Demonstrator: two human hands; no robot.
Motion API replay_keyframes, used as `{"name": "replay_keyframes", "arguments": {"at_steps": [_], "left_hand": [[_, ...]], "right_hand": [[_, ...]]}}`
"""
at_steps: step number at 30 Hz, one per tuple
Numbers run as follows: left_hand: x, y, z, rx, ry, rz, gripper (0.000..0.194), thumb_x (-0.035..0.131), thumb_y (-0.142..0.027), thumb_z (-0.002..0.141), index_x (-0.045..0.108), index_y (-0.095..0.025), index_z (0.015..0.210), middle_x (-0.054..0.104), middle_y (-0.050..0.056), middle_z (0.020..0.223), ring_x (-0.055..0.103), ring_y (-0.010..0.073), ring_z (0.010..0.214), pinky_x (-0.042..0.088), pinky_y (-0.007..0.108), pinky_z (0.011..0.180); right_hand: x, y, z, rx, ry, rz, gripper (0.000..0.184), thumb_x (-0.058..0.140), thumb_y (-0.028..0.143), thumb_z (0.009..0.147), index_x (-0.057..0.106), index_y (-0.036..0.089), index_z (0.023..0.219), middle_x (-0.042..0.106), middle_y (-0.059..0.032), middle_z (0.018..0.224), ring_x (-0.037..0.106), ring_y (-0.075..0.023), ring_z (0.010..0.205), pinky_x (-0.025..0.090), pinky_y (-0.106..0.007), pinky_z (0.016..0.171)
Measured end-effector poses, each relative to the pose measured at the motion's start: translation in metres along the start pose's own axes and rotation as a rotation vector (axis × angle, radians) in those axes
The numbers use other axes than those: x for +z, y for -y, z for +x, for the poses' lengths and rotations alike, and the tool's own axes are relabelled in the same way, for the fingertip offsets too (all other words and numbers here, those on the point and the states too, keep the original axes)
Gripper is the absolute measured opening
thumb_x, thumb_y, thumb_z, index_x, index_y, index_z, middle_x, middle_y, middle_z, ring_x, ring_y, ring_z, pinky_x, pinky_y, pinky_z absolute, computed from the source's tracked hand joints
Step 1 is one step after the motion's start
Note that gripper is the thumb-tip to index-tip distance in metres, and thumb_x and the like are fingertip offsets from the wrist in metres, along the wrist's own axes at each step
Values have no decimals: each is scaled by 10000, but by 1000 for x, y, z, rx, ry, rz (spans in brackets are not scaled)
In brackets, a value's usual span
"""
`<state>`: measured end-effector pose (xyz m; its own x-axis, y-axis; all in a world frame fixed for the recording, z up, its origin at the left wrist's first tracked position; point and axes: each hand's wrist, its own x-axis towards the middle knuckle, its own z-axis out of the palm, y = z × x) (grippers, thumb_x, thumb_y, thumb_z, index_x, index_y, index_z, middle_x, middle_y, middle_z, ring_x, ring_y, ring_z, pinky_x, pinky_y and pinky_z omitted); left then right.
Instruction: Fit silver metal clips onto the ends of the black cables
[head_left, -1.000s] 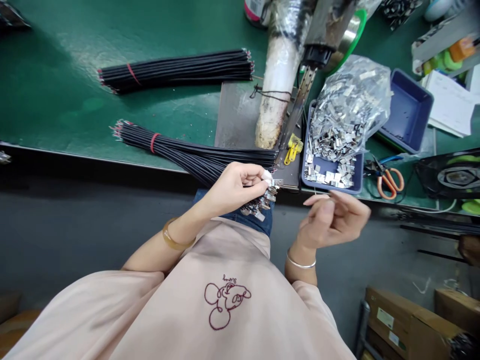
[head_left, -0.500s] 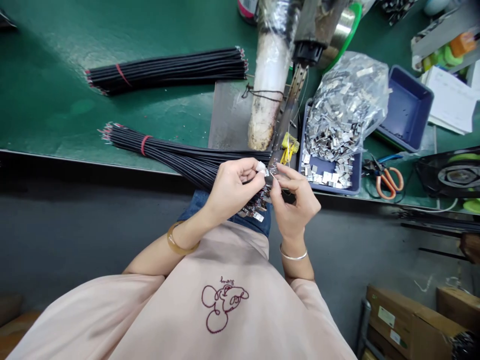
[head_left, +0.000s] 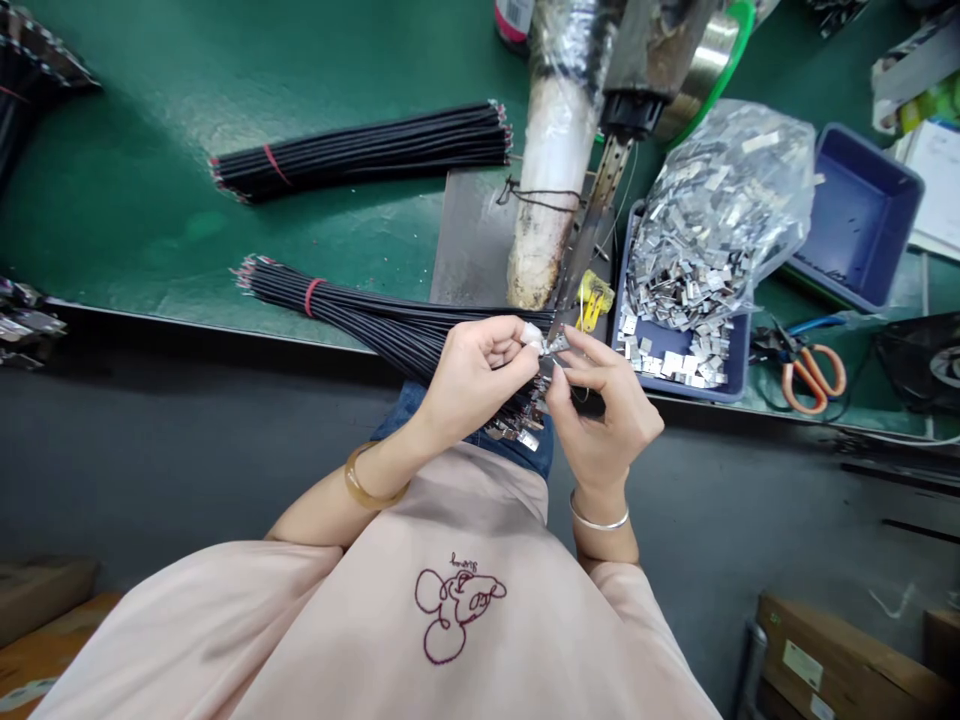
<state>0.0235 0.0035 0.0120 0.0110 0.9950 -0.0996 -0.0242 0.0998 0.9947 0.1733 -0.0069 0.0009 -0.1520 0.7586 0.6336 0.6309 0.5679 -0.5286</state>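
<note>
My left hand (head_left: 480,380) is closed in a pinch over the black cable bundle (head_left: 375,320), at what looks like one cable's end; the fingers hide most of it. A white wrap covers one fingertip. Against those fingertips sits a small silver metal connector shell (head_left: 556,345). My right hand (head_left: 606,405) has thumb and index finger around this shell from the right, other fingers curled. Below the hands, several cable ends with metal connectors (head_left: 517,428) hang over the table edge. Right above stands a soldering iron (head_left: 589,240), its tip end close to my fingers.
A blue tray (head_left: 739,385) holds loose metal shells and a plastic bag (head_left: 739,170) full of them. Orange-handled scissors (head_left: 814,380) lie to its right, beside another blue tray (head_left: 862,215). A tied cable bundle (head_left: 360,150) lies behind. A white wrapped tube (head_left: 551,190) points down at the work.
The view has shifted left, so things appear further right. My right fingers have opened slightly around the metal shell, which shows more clearly. My left hand keeps its pinch.
</note>
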Motion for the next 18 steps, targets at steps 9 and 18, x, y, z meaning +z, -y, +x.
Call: {"name": "replay_keyframes", "arguments": {"at_steps": [9, 18], "left_hand": [[0, 2, -1, 4, 1, 53, 131, 603, -215, 804, 567, -161, 691, 426, -42, 572, 355, 62, 519, 299, 209, 495], [-1, 3, -4, 41, 41, 139, 123, 584, -179, 806, 578, -153, 686, 347, -60, 557, 286, 61, 522, 234, 220, 496]], "right_hand": [[-1, -5, -3, 2, 23, 23, 126, 639, 135, 896, 575, 242, 875, 775, -49, 1143, 784, -173, 874, 662, -320, 778], [-6, -4, -2, 37, 41, 61, 113, 655, 132, 888, 613, 237, 902, 784, -24, 1080, 773, -151, 852, 633, -280, 731]]}}
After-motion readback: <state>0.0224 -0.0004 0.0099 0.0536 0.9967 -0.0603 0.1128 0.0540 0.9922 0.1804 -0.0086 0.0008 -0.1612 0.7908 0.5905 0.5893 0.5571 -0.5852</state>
